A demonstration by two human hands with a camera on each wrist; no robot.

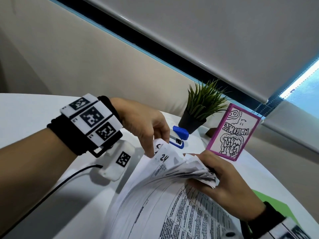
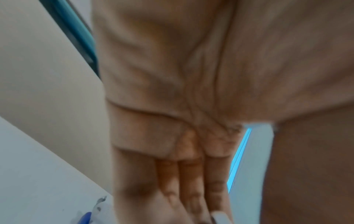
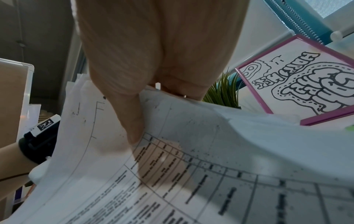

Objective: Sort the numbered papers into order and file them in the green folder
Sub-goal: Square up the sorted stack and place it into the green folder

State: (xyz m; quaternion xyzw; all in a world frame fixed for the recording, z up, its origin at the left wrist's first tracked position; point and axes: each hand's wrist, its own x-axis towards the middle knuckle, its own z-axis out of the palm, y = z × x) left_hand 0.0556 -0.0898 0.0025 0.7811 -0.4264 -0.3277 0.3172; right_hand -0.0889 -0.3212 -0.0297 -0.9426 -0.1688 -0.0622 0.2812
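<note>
Papers (image 1: 155,195) within both hands' grip

Blue stapler (image 1: 178,137) beside potted plant (image 1: 200,109); pink-framed doodle picture (image 1: 233,131) leaning right, on white table (image 1: 25,114).

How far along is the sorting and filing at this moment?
Nothing looks filed yet: the green folder lies on the table under the right forearm, no sheets visibly in it. In hand: the right hand grips the fanned stack of papers, the left hand pinches a corner by the sheet marked 24. Left: finishing the order, filing.
</note>
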